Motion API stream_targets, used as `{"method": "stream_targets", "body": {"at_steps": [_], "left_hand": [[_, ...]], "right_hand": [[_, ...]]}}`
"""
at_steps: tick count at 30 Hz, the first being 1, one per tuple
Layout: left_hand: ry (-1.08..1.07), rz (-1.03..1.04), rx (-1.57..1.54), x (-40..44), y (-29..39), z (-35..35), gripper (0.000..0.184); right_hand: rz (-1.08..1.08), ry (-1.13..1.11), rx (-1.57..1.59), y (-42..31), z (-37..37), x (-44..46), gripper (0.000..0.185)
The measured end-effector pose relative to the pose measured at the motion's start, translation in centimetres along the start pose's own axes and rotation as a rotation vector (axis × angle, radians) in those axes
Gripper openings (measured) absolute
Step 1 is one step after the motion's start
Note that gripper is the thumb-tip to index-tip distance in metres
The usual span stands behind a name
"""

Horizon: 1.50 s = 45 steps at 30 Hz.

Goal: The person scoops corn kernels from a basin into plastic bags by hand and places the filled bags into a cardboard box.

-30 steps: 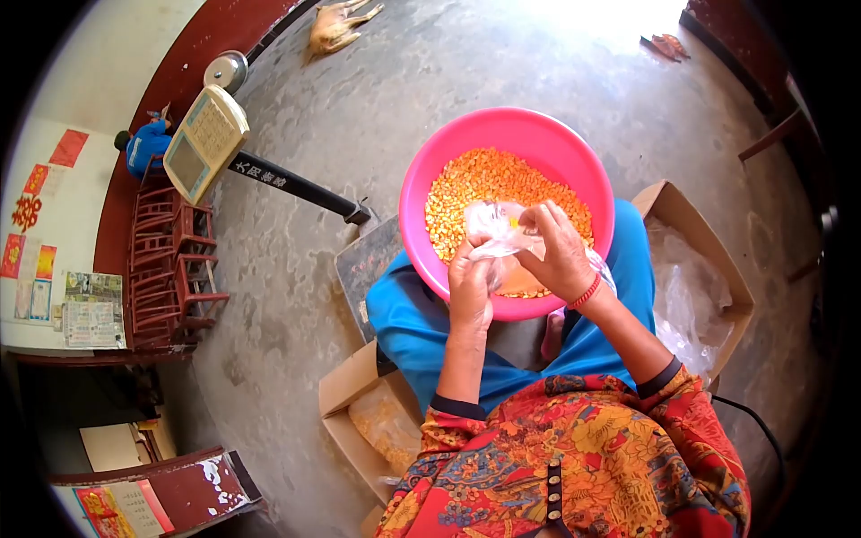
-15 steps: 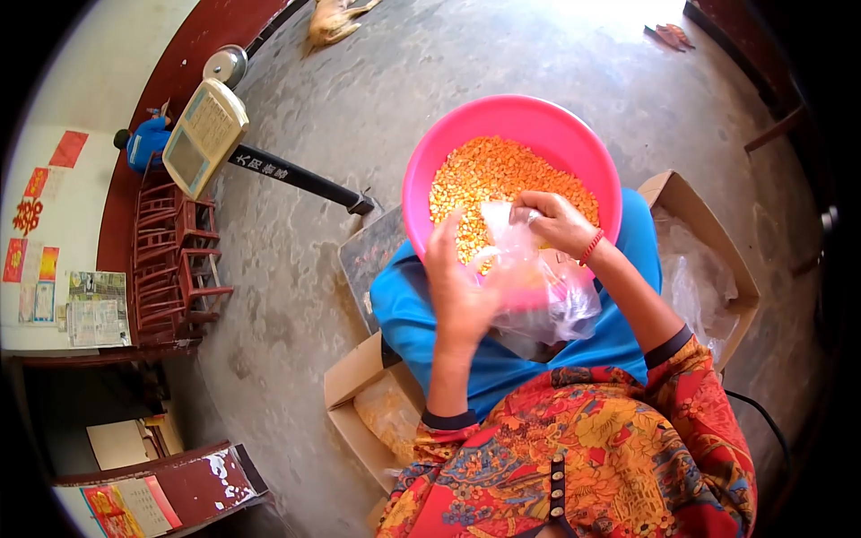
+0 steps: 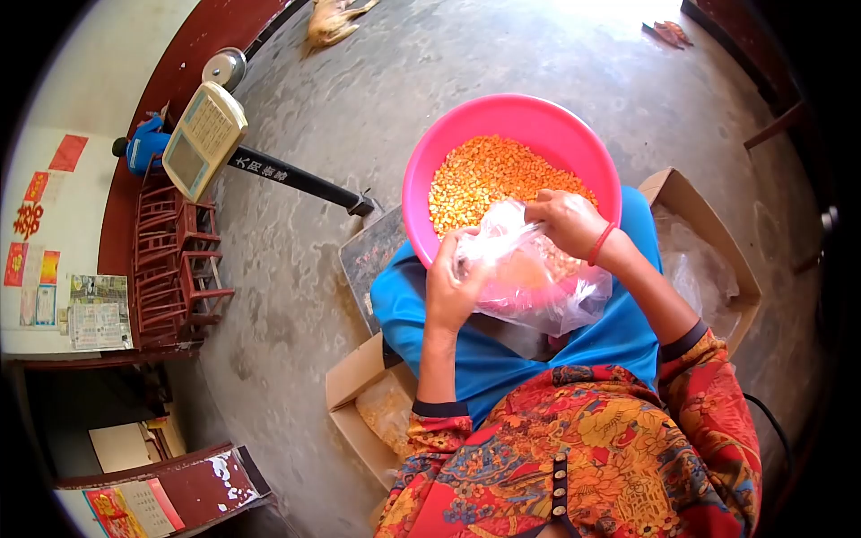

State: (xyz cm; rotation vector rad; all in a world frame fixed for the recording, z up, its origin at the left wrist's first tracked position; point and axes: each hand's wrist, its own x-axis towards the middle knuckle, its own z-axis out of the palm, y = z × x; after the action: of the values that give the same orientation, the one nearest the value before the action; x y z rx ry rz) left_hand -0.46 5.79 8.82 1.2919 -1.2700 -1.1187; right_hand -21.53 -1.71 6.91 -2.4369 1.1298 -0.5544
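Observation:
A clear plastic bag hangs between my hands over the near rim of a pink basin. My left hand pinches the bag's left edge. My right hand, with a red cord at the wrist, grips the top of the bag on the other side. Behind the bag, orange corn kernels fill the basin's bottom. The bag is see-through, so I cannot tell whether any kernels are inside it. The basin rests at my knees, against blue trousers.
To the right stands a cardboard box of clear plastic bags. A second box at left holds a bag of yellow-orange contents. A platform scale with a display, stacked red stools and a dog are farther off.
My left hand has moved from open beside the bag to pinching its edge. The bag is now spread wider between both hands, and my right hand has shifted slightly right.

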Motion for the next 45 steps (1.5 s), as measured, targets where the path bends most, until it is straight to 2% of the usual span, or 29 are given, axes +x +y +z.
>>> {"method": "stream_targets", "body": {"at_steps": [1,2,3,4,5,6,7,8,9,11,13,15,17,19,21,23,24,25,27,29,30,31,33,35,37,39,41,43,45], "left_hand": [[0.05,0.125,0.329,-0.3,1.0,0.8,0.02],[0.01,0.152,0.652,-0.7,1.9,0.8,0.02],[0.01,0.15,0.652,-0.9,1.2,0.6,0.02],[0.001,0.034,0.468,-1.1,-0.4,0.3,0.02],[-0.011,-0.078,0.281,-0.9,-2.0,-0.1,0.021],[0.055,-0.027,0.076,-0.7,-3.3,-0.7,0.019],[0.054,-0.027,0.076,-0.5,-3.4,-1.4,0.019],[0.057,-0.104,-0.077,-0.4,-3.4,-2.3,0.016],[0.064,-0.181,-0.23,-0.3,-3.2,-2.8,0.014],[0.147,-0.099,-0.33,-0.5,-3.0,-1.4,0.013],[0.254,-0.221,-0.628,-0.7,-2.6,-1.1,0.014],[0.262,-0.229,-0.666,-1.1,-4.6,-2.7,0.015],[0.142,-0.245,-0.808,-1.5,-6.3,-3.5,0.024],[0.204,-0.345,-0.681,-1.4,-3.6,-1.8,0.032],[0.085,-0.105,-0.233,-1.4,-2.8,-0.6,0.033],[0.2,-0.078,-0.101,-0.5,-5.5,-0.1,0.031],[0.247,-0.117,-0.063,0.0,-6.1,0.0,0.029],[0.292,-0.152,-0.026,0.6,-6.8,0.3,0.027],[0.318,-0.131,-0.087,1.6,-7.6,1.0,0.026],[0.339,-0.041,-0.007,2.2,-7.3,1.4,0.021],[0.307,-0.091,-0.027,2.3,-7.7,1.4,0.023],[0.31,-0.091,-0.024,2.1,-7.5,1.4,0.023],[0.301,0.042,-0.035,2.2,-6.6,1.6,0.022],[0.285,-0.001,-0.053,1.6,-5.6,0.9,0.019],[0.19,-0.115,-0.136,1.2,-4.1,-0.2,0.019],[0.237,-0.098,-0.246,0.8,-3.2,-1.3,0.019],[0.107,-0.149,-0.184,0.7,-2.6,-2.8,0.018],[0.045,-0.196,-0.231,0.4,-2.1,-2.9,0.019],[-0.096,-0.214,-0.186,-0.1,-2.1,-3.1,0.028]], "right_hand": [[0.0,-0.001,0.002,0.1,0.0,0.2,0.015],[0.094,-0.025,0.415,0.0,0.1,0.5,0.015],[0.19,-0.048,0.827,-0.1,0.1,0.6,0.014],[0.26,-0.165,0.992,-0.4,-0.4,0.8,0.019],[0.262,-0.161,0.99,-0.6,-0.5,0.8,0.019],[0.199,-0.175,0.965,-0.9,-0.4,0.5,0.021],[0.135,-0.193,0.942,-1.1,-0.3,0.3,0.024],[0.062,-0.248,0.632,-0.8,-0.2,0.0,0.038],[0.036,-0.225,0.39,-1.3,0.5,-0.4,0.036],[0.211,-0.464,-0.042,-1.2,0.8,0.3,0.026],[0.198,-0.238,-0.12,0.9,1.9,-0.3,0.017],[0.205,-0.055,-0.054,3.1,2.4,-0.4,0.012],[0.255,0.066,-0.031,3.2,1.3,-0.2,0.012],[0.265,0.081,-0.094,3.5,-0.1,0.3,0.018],[0.09,0.242,-0.109,1.9,-1.8,0.1,0.024],[-0.14,0.348,0.103,-2.1,-4.2,0.7,0.027],[-0.161,0.237,0.296,-3.9,-4.7,0.6,0.024],[-0.13,-0.01,0.37,-4.9,-4.7,0.3,0.02],[0.031,-0.546,0.051,-6.7,-3.6,1.2,0.022],[0.022,-0.409,-0.077,-4.9,2.1,0.7,0.025],[0.007,-0.275,-0.204,-4.0,5.0,0.7,0.028],[0.003,-0.275,-0.202,-4.0,6.7,0.4,0.028],[-0.118,-0.128,-0.237,-4.0,8.9,-0.1,0.035],[-0.119,-0.179,-0.248,-3.3,10.2,-0.5,0.03],[0.006,-0.461,-0.208,-2.9,9.8,-0.1,0.022],[-0.004,-0.514,-0.169,-2.3,7.3,0.8,0.031],[0.136,-0.567,-0.095,-2.6,4.0,1.3,0.03],[0.193,-0.494,0.0,-2.0,3.8,0.8,0.033],[-0.047,-0.179,0.052,-1.4,4.6,0.3,0.036]]}}
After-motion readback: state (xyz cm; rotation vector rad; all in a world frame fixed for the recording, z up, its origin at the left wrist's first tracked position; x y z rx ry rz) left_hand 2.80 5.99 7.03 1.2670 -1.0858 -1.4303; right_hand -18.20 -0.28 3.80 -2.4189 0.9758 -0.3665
